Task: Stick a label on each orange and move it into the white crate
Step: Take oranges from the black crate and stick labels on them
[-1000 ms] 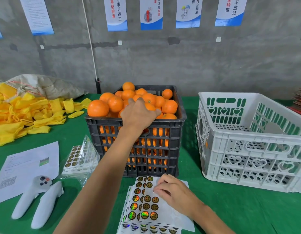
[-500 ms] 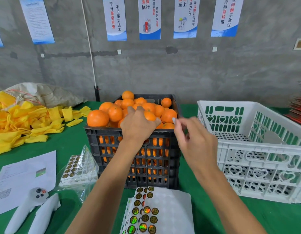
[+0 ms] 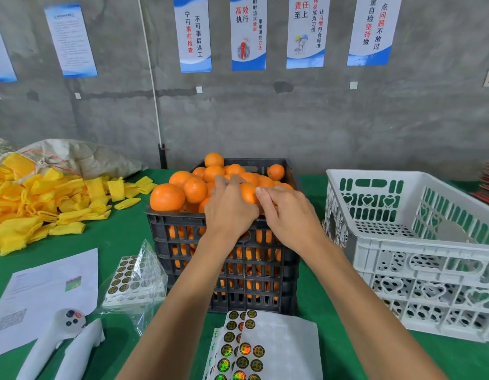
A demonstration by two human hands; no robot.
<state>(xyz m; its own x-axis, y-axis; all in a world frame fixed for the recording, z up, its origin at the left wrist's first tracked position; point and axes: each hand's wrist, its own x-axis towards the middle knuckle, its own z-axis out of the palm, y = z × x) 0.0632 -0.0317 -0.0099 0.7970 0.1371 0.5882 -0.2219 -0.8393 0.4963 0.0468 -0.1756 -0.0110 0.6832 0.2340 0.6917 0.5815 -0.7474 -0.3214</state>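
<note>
Both hands meet over the front edge of the black crate (image 3: 224, 270), which is heaped with oranges. The left hand (image 3: 229, 212) is cupped over one orange (image 3: 248, 192) at the top of the heap near the crate's front rim, fingers curled round it and holding it steady. The right hand (image 3: 290, 215) comes in from the crate's right side, its fingertips (image 3: 261, 191) pressed against that same orange; whether a label sits under them cannot be seen, and the fingers look bent in a pinch-and-press.

By my reading this is the sticking step: the label is being pressed onto the fruit while it sits in the heap. The white crate (image 3: 418, 242), just to the right of the black crate on the green desk (image 3: 122, 242), shows no oranges inside from this angle.

The next move calls for smoothing the label flat, then lifting this orange clear of its neighbours without starting a roll and carrying it right, over the white rim. A fresh label would come from the sticker sheets (image 3: 246, 352) lying directly in front of the black crate.
</note>
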